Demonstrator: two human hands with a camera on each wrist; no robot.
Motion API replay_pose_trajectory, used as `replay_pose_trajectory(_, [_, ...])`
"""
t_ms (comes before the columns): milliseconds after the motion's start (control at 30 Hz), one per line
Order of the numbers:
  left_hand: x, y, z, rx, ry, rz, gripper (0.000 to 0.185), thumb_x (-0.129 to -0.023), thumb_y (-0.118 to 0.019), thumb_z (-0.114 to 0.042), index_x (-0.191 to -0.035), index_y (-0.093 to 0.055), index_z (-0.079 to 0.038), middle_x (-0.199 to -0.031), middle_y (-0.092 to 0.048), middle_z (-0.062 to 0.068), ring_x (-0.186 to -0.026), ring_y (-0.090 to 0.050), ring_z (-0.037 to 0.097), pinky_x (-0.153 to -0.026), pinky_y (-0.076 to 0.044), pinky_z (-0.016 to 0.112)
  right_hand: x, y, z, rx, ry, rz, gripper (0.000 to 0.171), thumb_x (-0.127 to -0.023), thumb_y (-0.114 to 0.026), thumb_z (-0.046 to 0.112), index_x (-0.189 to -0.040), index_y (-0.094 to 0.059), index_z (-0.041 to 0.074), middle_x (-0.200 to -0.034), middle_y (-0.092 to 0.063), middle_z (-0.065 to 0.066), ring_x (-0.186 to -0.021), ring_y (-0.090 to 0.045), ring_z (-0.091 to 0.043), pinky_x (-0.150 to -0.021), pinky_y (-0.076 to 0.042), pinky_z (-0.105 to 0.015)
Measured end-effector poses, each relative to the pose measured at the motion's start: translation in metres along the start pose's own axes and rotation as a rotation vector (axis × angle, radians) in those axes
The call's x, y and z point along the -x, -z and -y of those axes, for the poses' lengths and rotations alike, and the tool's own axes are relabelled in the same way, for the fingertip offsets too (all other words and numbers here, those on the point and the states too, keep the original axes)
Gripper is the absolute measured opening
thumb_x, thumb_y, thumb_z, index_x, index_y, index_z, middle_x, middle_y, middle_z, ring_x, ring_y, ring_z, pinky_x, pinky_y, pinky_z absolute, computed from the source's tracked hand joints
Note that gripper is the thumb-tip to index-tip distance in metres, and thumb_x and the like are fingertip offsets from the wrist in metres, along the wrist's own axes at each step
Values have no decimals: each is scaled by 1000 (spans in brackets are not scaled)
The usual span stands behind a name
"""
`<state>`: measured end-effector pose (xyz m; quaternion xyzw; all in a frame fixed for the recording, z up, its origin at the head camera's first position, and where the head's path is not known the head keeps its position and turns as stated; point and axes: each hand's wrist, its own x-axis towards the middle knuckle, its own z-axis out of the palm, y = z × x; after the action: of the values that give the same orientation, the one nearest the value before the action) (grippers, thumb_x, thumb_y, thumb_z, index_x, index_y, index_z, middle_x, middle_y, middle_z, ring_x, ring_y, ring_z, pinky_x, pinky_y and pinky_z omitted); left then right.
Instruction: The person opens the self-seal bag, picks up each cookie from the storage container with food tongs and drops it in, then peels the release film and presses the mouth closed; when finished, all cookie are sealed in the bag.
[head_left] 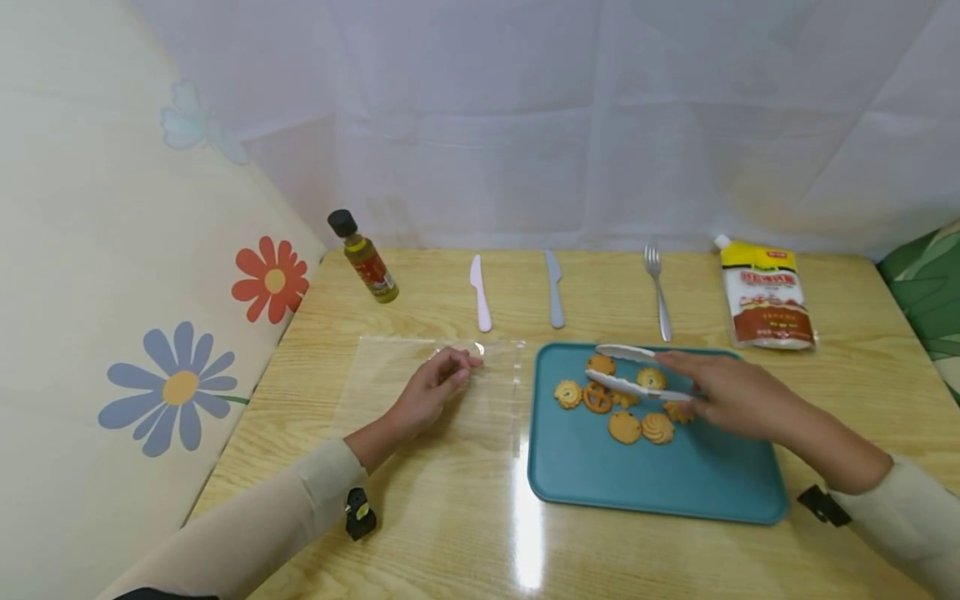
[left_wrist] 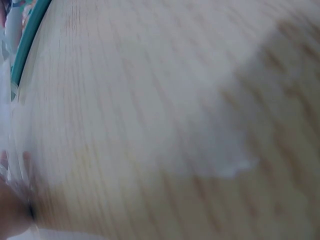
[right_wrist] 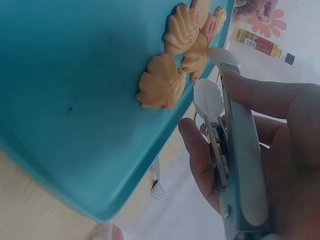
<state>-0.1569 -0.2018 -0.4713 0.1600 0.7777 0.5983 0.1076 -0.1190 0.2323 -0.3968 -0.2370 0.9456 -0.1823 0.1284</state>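
My right hand grips a pair of metal tongs with pale tips, spread apart over the cookies. Several cookies and a pretzel lie grouped on a teal tray. In the right wrist view, thumb and fingers sit on either side of the tongs, beside swirled cookies. My left hand is over a clear plastic bag left of the tray, its curled fingers and thumb pinching the bag's upper part. The left wrist view shows little of this hand, at the lower left.
Along the back stand or lie an oil bottle, a pink knife, a grey knife, a fork and a spouted pouch. A pale cloth hangs behind the wooden table.
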Motion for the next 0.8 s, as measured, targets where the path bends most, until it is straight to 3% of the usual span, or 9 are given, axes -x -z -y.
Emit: replay_pose_trajectory(800, [0, 0, -1, -14, -13, 4, 11, -107, -51, -3, -107, -54, 7, -132, -62, 27, -136, -51, 40, -104, -42, 17, -1, 5, 1, -43, 9, 14, 73, -88, -82, 15, -153, -48, 6, -86, -65, 4, -69, -53, -9, -56, -44, -30])
